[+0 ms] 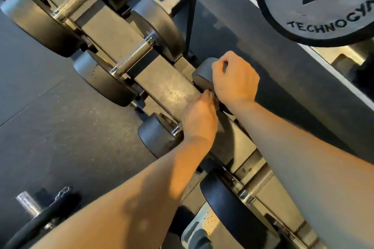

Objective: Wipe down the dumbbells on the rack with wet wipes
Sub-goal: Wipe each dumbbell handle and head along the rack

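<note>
A small dumbbell lies across the rack with its near head towards the floor side and its far head towards the wall. My left hand covers the handle, fingers wrapped round it. On the far head sits my right hand, its fingers curled over the rim. No wet wipe shows in either hand. The handle itself is hidden under my left hand.
Bigger dumbbells with knurled steel handles fill the rack to the upper left. Another dark dumbbell head sits lower right. A grey plate marked 25 hangs at top right. A barbell end lies on the dark rubber floor.
</note>
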Motion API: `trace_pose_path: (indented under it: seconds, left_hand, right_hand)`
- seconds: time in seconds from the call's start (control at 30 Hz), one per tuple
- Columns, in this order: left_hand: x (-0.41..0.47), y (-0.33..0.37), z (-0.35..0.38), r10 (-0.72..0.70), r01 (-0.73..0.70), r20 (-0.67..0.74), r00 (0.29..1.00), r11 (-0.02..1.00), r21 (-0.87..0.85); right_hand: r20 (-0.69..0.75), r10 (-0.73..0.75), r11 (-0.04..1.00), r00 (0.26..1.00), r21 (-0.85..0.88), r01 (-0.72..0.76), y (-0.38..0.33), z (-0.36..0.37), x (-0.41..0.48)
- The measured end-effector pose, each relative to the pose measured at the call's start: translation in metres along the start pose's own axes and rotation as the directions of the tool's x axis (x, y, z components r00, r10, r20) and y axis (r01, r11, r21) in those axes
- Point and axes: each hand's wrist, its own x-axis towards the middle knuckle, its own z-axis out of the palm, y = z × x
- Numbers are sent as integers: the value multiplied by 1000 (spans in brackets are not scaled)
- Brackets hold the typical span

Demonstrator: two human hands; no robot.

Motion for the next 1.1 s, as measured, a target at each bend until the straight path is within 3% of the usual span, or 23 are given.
trace_pose_path:
  seconds: [0.1,0.2,0.23,0.27,0.3,0.33,0.37,0.43,0.47,0.5,0.6,0.63,0.67,0.73,0.87,1.0,1.1]
  left_hand:
    - [5,0,0,0,-1,15,1000,996,88]
    - [27,5,-2,-260,271,189,947,962,-31]
    - [42,-1,-1,-398,452,309,864,884,-124]
    - [58,-8,-2,-478,635,482,734,735,-238]
    - [70,-15,-5,-479,790,675,561,552,-265]
    - [78,-21,-10,-411,870,823,392,458,-186]
    - [82,-24,-16,-326,877,902,284,468,-108]
    - [86,-33,-23,-247,835,947,207,549,-39]
    - [86,-33,-25,-235,819,949,211,572,-41]
    - [85,-32,-25,-259,803,929,265,592,-64]
    - [71,-25,-24,-328,634,680,656,729,-260]
    - [65,-24,-23,-301,542,599,742,795,-273]
    - [59,-22,-22,-257,467,568,782,845,-260]
    - [52,-23,-21,-180,354,599,780,917,-185]
    - [70,-28,-46,-78,122,725,685,993,-8]
    - [80,-58,-78,-52,-153,842,537,976,158]
    - [76,-69,-92,-162,-199,903,398,946,257]
  right_hand:
    - [-53,-13,1000,999,6,13,1,0,-4]
    - [-44,-18,1000,999,0,18,1,-1,-3]
    - [-45,-24,1000,999,-8,24,0,0,-3]
    - [-44,-32,999,999,-12,31,0,0,-3]
    - [-40,-39,999,998,-14,38,0,0,-3]
    - [-37,-46,999,998,-15,45,1,0,-3]
    - [-36,-54,998,998,-14,53,2,1,-2]
    - [-35,-66,998,997,-10,66,4,2,-3]
    - [-39,-70,997,997,-11,70,4,1,-2]
    - [-40,-75,997,996,-16,74,5,2,-2]
    - [-40,-79,997,996,-30,78,6,3,-1]
    - [-40,-77,997,996,-34,76,6,3,-2]
    - [-41,-76,997,996,-36,74,5,2,-2]
    - [-40,-77,996,996,-39,75,5,2,-3]
    - [-37,-91,995,995,-52,89,6,2,-3]
    - [-42,-90,995,995,-37,88,5,4,-2]
    - [-49,-95,995,994,-38,93,8,4,-2]
